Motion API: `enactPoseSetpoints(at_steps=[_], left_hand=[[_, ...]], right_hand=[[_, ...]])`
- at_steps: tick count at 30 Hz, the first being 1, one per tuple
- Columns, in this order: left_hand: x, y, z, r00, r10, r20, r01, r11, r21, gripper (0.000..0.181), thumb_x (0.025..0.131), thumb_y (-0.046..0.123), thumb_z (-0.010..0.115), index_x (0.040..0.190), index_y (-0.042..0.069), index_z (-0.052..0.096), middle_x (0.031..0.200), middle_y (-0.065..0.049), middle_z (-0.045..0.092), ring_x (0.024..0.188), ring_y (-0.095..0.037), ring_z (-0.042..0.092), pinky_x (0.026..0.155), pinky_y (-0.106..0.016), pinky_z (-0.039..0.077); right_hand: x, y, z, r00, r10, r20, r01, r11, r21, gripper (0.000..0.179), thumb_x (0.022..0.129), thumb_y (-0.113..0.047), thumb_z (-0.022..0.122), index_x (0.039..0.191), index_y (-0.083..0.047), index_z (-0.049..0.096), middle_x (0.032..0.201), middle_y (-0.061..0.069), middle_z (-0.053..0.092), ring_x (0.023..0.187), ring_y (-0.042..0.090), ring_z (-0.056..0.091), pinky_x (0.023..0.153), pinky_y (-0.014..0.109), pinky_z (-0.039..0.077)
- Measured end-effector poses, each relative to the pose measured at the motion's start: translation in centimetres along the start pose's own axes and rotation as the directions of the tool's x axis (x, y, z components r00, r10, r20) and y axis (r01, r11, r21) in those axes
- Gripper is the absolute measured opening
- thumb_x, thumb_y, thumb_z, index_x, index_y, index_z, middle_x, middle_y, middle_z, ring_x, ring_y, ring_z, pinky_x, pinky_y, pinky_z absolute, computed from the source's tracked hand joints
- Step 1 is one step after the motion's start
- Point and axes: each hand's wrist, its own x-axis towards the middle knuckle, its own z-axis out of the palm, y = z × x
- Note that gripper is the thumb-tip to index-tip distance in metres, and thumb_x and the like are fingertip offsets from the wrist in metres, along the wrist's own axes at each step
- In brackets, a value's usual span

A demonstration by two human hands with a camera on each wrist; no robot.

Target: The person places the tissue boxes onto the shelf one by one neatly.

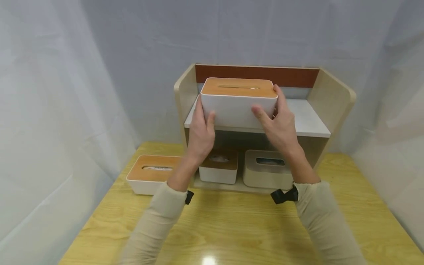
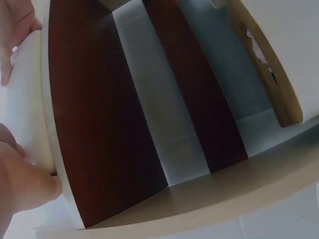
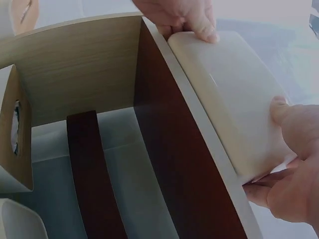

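A white tissue box with an orange wood-look slotted lid is at the front of the upper shelf, held between both hands. My left hand grips its left end, thumb on the front face and fingers along the side. At the opposite end my right hand holds it, thumb on the front and fingers behind the corner. The right wrist view shows the box's white face lying close along the shelf board's edge, one hand at each end.
The two-tier desk shelf has pale side panels and a reddish-brown back strip. On its lower level are a brown-lidded white tissue box and a beige one. Another orange-lidded tissue box stands on the wooden table, left of the shelf.
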Motion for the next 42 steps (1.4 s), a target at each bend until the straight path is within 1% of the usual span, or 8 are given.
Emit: enactPoseSetpoints(at_steps=[4, 8, 12, 18, 22, 26, 30, 42], left_hand=[[-0.1, -0.2, 0.5, 0.999, 0.009, -0.052, -0.006, 0.998, 0.06, 0.062, 0.106, 0.021, 0.043, 0.153, -0.012, 0.019, 0.155, -0.027, 0.031, 0.145, -0.029, 0.032, 0.118, -0.038, 0.028], [0.0, -0.3, 0.3, 0.994, 0.023, -0.104, -0.012, 0.995, 0.104, 0.061, 0.104, 0.021, 0.048, 0.151, -0.012, 0.027, 0.147, -0.029, 0.042, 0.139, -0.033, 0.041, 0.115, -0.04, 0.034], [0.2, -0.3, 0.0, 0.993, 0.014, -0.119, 0.002, 0.991, 0.133, 0.059, 0.103, 0.019, 0.05, 0.149, -0.012, 0.031, 0.144, -0.029, 0.045, 0.137, -0.035, 0.044, 0.114, -0.041, 0.035], [0.8, 0.4, 0.0, 0.989, -0.135, -0.061, 0.144, 0.969, 0.199, 0.057, 0.105, 0.015, 0.046, 0.152, -0.011, 0.025, 0.148, -0.028, 0.041, 0.138, -0.036, 0.042, 0.114, -0.042, 0.034], [1.2, 1.0, 0.5, 0.971, -0.24, 0.001, 0.232, 0.937, 0.263, 0.058, 0.107, 0.015, 0.041, 0.154, -0.009, 0.017, 0.148, -0.029, 0.04, 0.137, -0.037, 0.042, 0.113, -0.044, 0.036], [1.9, 1.6, 1.0, 0.949, -0.316, 0.023, 0.291, 0.898, 0.33, 0.058, 0.108, 0.018, 0.038, 0.154, -0.007, 0.015, 0.144, -0.028, 0.044, 0.134, -0.037, 0.046, 0.11, -0.044, 0.04], [2.5, 1.6, 1.2, 0.942, -0.336, 0.025, 0.303, 0.877, 0.373, 0.054, 0.108, 0.018, 0.038, 0.151, -0.007, 0.018, 0.135, -0.028, 0.049, 0.128, -0.038, 0.051, 0.105, -0.045, 0.045], [3.1, 1.0, 1.7, 0.939, -0.343, 0.037, 0.306, 0.877, 0.37, 0.05, 0.108, 0.018, 0.036, 0.149, -0.007, 0.022, 0.134, -0.029, 0.05, 0.127, -0.04, 0.051, 0.104, -0.046, 0.045]], right_hand=[[0.3, 0.4, 0.1, 1.0, -0.02, -0.002, 0.02, 1.0, 0.007, 0.083, 0.092, -0.034, 0.069, 0.158, -0.014, 0.023, 0.145, 0.016, 0.048, 0.115, 0.029, 0.057, 0.098, 0.052, 0.049], [0.7, 0.5, 0.5, 1.0, -0.026, 0.007, 0.026, 1.0, 0.012, 0.082, 0.092, -0.034, 0.069, 0.157, -0.013, 0.024, 0.143, 0.017, 0.049, 0.114, 0.029, 0.057, 0.097, 0.051, 0.05], [1.1, 0.5, 0.8, 1.0, -0.011, 0.021, 0.011, 1.0, -0.003, 0.084, 0.091, -0.038, 0.069, 0.157, -0.014, 0.023, 0.141, 0.017, 0.05, 0.112, 0.028, 0.057, 0.096, 0.049, 0.051], [1.6, 0.6, 0.9, 0.999, -0.005, 0.039, 0.006, 1.0, -0.021, 0.087, 0.09, -0.042, 0.07, 0.158, -0.015, 0.022, 0.142, 0.017, 0.051, 0.114, 0.028, 0.057, 0.098, 0.048, 0.05], [1.9, 1.0, 0.8, 0.999, 0.015, 0.029, -0.014, 1.0, -0.028, 0.088, 0.09, -0.04, 0.071, 0.158, -0.014, 0.022, 0.142, 0.017, 0.051, 0.115, 0.028, 0.058, 0.1, 0.048, 0.049], [2.3, 1.3, 0.7, 0.999, 0.036, 0.02, -0.035, 0.998, -0.045, 0.088, 0.09, -0.042, 0.07, 0.158, -0.016, 0.022, 0.141, 0.017, 0.052, 0.115, 0.027, 0.057, 0.101, 0.047, 0.048], [2.9, 1.4, 0.8, 0.999, 0.047, 0.024, -0.045, 0.996, -0.071, 0.088, 0.09, -0.045, 0.069, 0.158, -0.017, 0.021, 0.144, 0.016, 0.05, 0.117, 0.027, 0.055, 0.103, 0.047, 0.046], [3.5, 1.7, 0.7, 0.996, 0.072, 0.049, -0.066, 0.991, -0.116, 0.089, 0.091, -0.046, 0.068, 0.159, -0.017, 0.017, 0.148, 0.016, 0.047, 0.123, 0.03, 0.053, 0.107, 0.049, 0.042]])
